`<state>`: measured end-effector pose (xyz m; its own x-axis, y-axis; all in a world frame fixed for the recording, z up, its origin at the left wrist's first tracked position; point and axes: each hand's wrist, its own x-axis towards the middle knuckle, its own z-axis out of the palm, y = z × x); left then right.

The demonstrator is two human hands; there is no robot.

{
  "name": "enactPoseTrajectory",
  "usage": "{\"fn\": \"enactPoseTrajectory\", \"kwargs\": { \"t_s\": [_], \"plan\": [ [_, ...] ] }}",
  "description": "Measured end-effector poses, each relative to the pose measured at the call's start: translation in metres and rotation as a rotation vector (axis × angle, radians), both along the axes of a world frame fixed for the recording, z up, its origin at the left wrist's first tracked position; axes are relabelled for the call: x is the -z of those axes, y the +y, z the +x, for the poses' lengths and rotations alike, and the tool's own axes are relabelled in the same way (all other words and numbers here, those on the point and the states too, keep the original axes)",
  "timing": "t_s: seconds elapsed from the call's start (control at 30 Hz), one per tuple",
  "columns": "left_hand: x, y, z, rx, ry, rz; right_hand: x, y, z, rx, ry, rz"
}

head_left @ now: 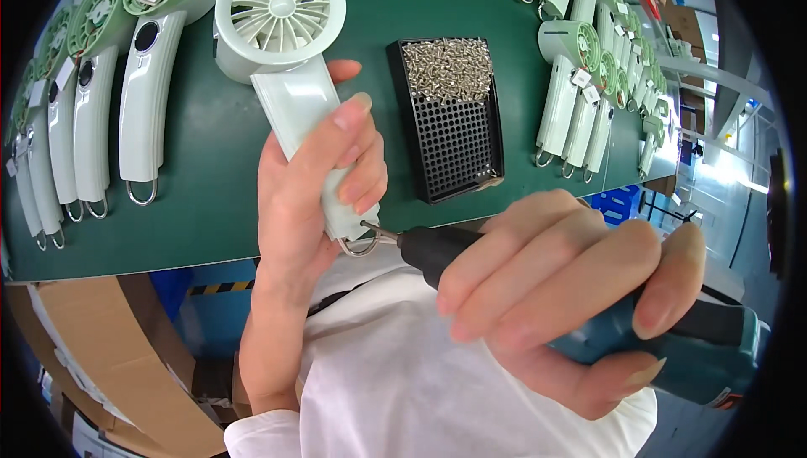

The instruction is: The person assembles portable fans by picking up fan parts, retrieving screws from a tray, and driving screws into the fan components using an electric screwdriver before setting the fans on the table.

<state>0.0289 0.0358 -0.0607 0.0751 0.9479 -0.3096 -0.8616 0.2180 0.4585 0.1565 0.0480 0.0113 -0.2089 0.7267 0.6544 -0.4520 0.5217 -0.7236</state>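
My left hand (319, 164) is closed around the pale handle of a handheld fan (294, 96), whose round white grille faces up at the far end. A metal wire loop (360, 248) hangs from the handle's near end. My right hand (555, 290) grips a teal and black electric screwdriver (689, 344). The screwdriver's thin bit meets the handle's near end, at a small dark hole beside the loop. Whether a screw sits under the tip is too small to tell. Just right of the fan lies a black screw tray (454, 147), with many small silver screws (450, 69) heaped at its far end.
On the green table (353, 4), more fans with green housings (151, 96) lie in a row at left. Several others (567, 105) are lined up at right. A cardboard box (118, 349) stands below the table's near left edge. Beyond the right edge is a blue crate (618, 203).
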Motion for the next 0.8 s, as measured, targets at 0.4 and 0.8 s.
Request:
{"fn": "enactPoseTrajectory", "kwargs": {
  "t_s": [0.4, 0.8],
  "plan": [
    [-0.003, 0.001, 0.0, 0.004, -0.005, -0.023, -0.008, 0.003, 0.009, 0.012, -0.016, 0.032],
    [-0.004, -0.012, -0.003, 0.099, 0.245, 0.068, 0.008, 0.051, 0.076, 0.854, -0.081, -0.225]
  ]
}}
